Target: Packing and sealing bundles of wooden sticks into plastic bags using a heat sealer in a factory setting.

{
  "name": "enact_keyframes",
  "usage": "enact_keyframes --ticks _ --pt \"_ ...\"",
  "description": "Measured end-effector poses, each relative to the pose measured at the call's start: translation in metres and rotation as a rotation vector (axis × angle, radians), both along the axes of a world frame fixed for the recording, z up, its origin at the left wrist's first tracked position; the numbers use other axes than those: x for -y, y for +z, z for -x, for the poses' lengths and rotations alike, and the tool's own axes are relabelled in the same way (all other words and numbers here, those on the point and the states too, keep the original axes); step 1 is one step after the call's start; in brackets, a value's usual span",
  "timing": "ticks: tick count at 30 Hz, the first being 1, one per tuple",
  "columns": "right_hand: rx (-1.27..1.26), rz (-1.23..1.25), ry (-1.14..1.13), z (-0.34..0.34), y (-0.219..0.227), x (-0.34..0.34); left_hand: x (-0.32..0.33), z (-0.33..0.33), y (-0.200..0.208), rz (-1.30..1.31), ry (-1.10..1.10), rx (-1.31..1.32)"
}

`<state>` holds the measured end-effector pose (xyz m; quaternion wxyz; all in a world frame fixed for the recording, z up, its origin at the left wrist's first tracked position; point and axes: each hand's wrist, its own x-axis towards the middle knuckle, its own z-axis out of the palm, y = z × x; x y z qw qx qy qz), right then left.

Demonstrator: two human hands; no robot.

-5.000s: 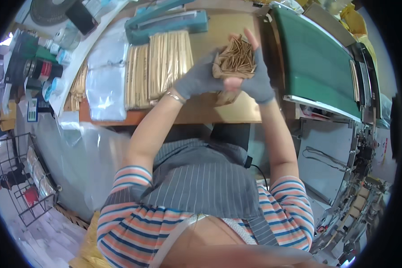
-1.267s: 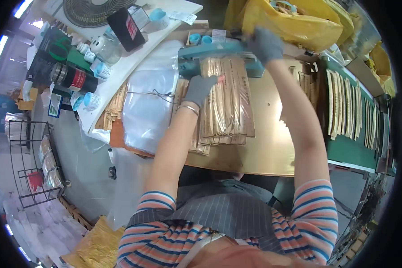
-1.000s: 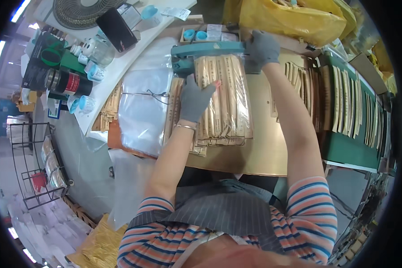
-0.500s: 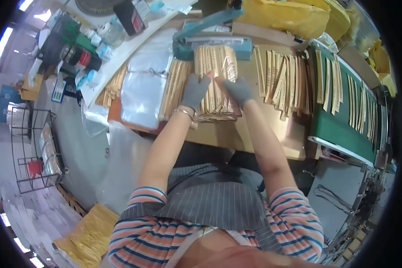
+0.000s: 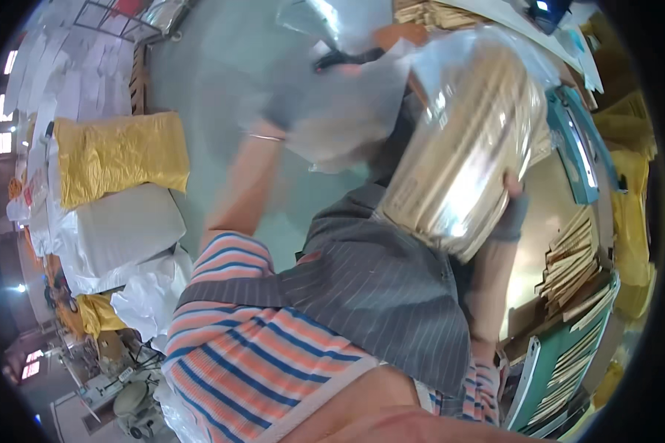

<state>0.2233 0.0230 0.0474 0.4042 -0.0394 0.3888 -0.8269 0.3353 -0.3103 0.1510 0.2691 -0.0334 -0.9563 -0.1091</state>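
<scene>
A large bundle of slim tan packets in a shiny clear plastic bag (image 5: 458, 148) is tilted in front of my apron. My right hand (image 5: 511, 214), in a grey glove with bare fingertips, grips its right side, thumb on the plastic. My left hand (image 5: 284, 107) is out to the left, smeared by motion, so its fingers cannot be made out. Beside it is a blurred, see-through plastic sheet or bag (image 5: 347, 118); whether the hand holds it is unclear.
A teal sealer-like device (image 5: 575, 148) and a tabletop (image 5: 547, 229) lie to the right. Loose slim packets (image 5: 573, 258) are there, with more on a green board (image 5: 569, 362) nearer. At left, a yellow sack (image 5: 122, 159) lies on a white sack (image 5: 129, 229).
The view has swung left. The bundle, which both hands held at the table, is now raised near my body in my right hand. My left hand has left it and moved away leftward.
</scene>
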Motion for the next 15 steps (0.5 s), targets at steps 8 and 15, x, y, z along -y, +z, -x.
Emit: enact_keyframes --ticks 8,15 --pt "-0.690 0.006 0.217 0.011 0.067 0.284 0.127 -0.093 -0.170 -0.119 0.573 -0.023" --pt "-1.574 -0.454 0.517 0.024 -0.050 0.273 0.105 -0.088 -0.140 -1.327 0.669 -0.128"
